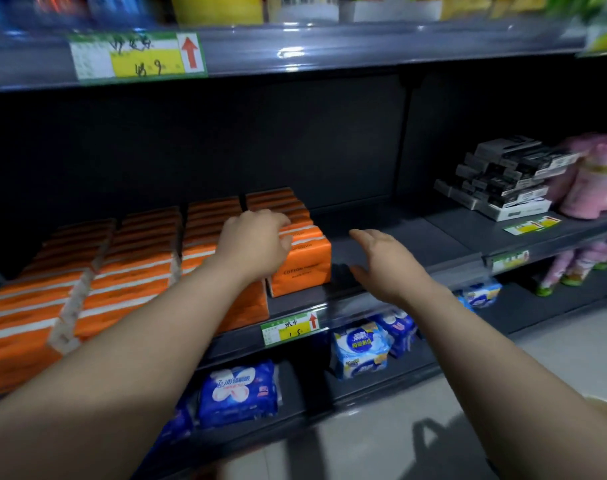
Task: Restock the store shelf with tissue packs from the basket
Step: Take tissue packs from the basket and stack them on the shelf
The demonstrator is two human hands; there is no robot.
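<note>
Reaching in from 7 o'clock, the left hand (257,244) curls its fingers over the front orange tissue pack (305,266) on the shelf (416,240); at the pack's 3 o'clock, the right hand (388,261) hovers, fingers spread.

Orange tissue packs (300,261): four rows running front to back — the packs in each are too blurred to count. Blue packs (238,393) on the lower shelf (416,372): at least four. Price labels (291,329): at least four. Black-and-white boxes (503,178): one stack — number unclear.
</note>
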